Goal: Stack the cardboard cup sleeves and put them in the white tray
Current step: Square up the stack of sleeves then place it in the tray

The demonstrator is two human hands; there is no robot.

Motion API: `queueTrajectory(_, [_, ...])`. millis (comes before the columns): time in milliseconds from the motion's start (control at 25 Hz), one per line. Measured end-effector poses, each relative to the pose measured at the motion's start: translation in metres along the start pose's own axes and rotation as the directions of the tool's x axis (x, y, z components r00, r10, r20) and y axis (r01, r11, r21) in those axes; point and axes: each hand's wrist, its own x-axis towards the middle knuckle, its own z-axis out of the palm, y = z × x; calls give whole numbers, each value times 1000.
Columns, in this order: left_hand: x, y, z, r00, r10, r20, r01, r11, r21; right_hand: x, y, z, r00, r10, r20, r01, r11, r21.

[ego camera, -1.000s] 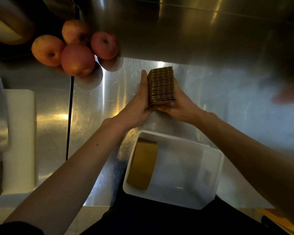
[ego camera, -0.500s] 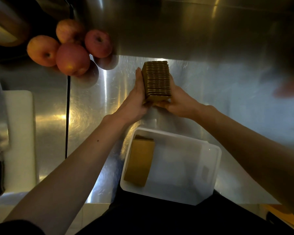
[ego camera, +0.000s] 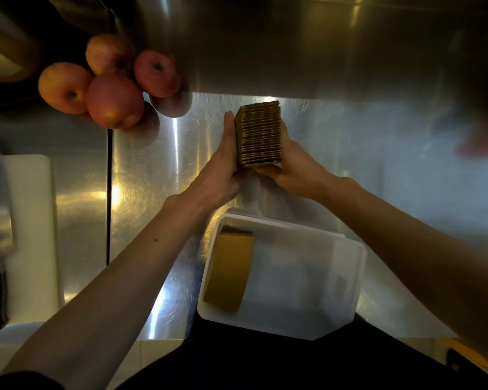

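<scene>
On the steel counter [ego camera: 350, 164] sits the white tray [ego camera: 352, 291], a few sleeves [ego camera: 230, 273] lying flat at its left end. Beyond it, my left hand [ego camera: 223, 167] and right hand [ego camera: 296, 170] press the stack of cardboard cup sleeves [ego camera: 261, 135] between them, fingers clasped around its sides.

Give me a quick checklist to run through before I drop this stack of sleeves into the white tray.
1. Both hands on the stack of sleeves: ok, left hand and right hand press its sides.
2. Stack edges squared: ok, they look even.
3. Free space in the white tray: ok, right part is bare.
4. Sleeves already in tray kept aside: ok, against the left wall.
5. Path to tray clear: ok.
6. Grip under the stack: cannot tell, hidden.
</scene>
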Motion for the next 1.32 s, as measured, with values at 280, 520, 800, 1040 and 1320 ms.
queueTrajectory(280, [0, -3, 4, 1000, -6, 14, 6, 999, -45, -2, 4, 4, 1000, -4, -9, 4, 1000, 10])
queueTrajectory(520, [0, 9, 0, 999, -39, -17, 38, 998, -49, 0, 2, 0, 1000, -19, 14, 19, 1000, -5])
queueTrajectory(800, [-9, 33, -9, 998, -36, -49, 28, 990, -141, -8, -13, -6, 1000, -27, -6, 27, 998, 62])
queueTrajectory(1040, [-22, 67, -31, 998, 4, 61, 6, 988, -155, -42, -38, -28, 999, 11, -48, -7, 996, 94])
queueTrajectory(1320, [-52, 107, -54, 975, -23, 220, 64, 981, -183, -108, -63, -35, 988, 76, -133, -36, 960, 278])
